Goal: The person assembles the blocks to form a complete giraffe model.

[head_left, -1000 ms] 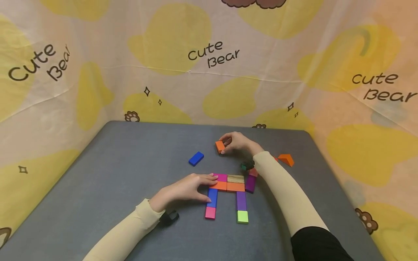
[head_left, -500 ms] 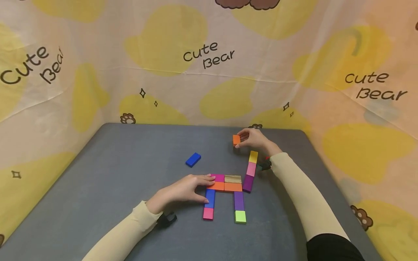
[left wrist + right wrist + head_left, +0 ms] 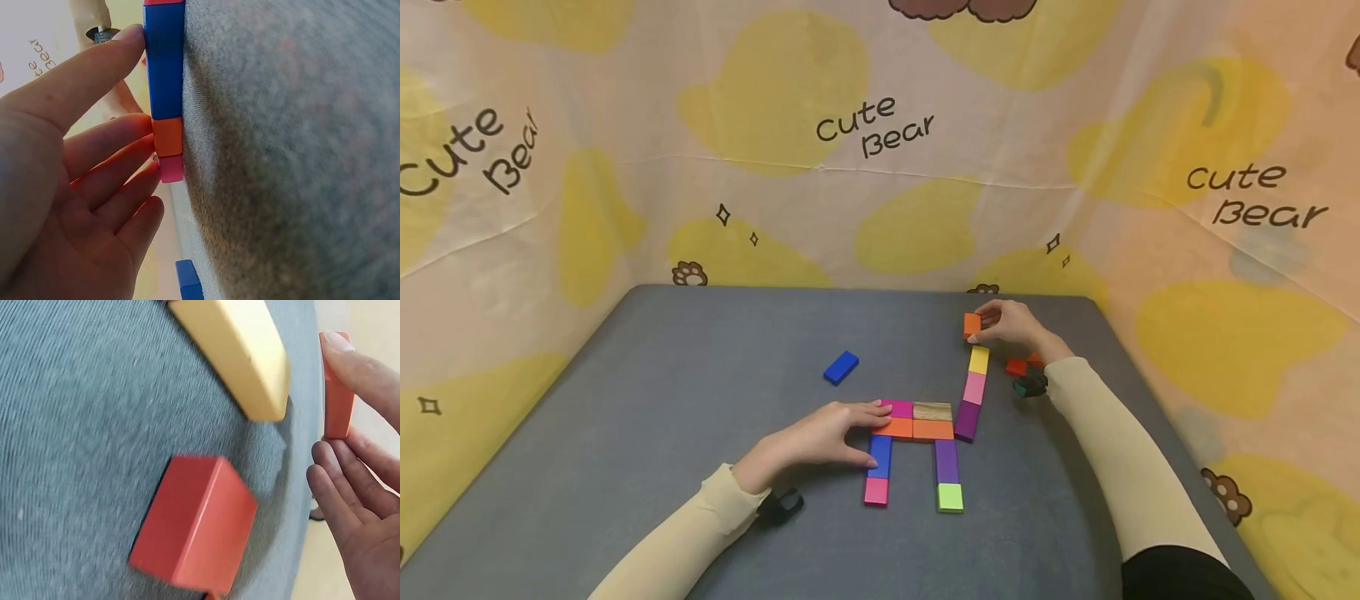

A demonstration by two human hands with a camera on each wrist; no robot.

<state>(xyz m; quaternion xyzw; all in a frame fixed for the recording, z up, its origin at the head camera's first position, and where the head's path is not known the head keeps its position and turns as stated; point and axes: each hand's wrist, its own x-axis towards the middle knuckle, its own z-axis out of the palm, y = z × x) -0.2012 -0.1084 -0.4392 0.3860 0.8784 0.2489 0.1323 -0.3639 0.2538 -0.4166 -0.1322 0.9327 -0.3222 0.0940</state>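
Note:
My right hand (image 3: 1017, 325) pinches an orange block (image 3: 972, 325) between thumb and fingers, just beyond the yellow block (image 3: 979, 360). The right wrist view shows that orange block (image 3: 338, 400) above the tabletop. Below the yellow block a pink block (image 3: 974, 387) and a dark purple block (image 3: 967, 421) form a slanted column. My left hand (image 3: 820, 435) rests with extended fingers on the magenta block (image 3: 901, 408) and an orange block (image 3: 897, 428). Its thumb touches the blue block (image 3: 881, 454). A wood-grain block (image 3: 932, 411) and another orange block (image 3: 933, 430) adjoin these.
Two leg-like columns end in a pink block (image 3: 876, 492) and a green block (image 3: 950, 497), the latter below a purple block (image 3: 947, 461). A loose blue block (image 3: 841, 367) lies behind. Near my right wrist sits a red block (image 3: 1017, 367), with orange partly hidden beyond.
My right hand has carried the orange block rightward, to the far end of the slanted column. The yellow block, earlier behind the right arm, now shows. My left hand stays on the blocks.

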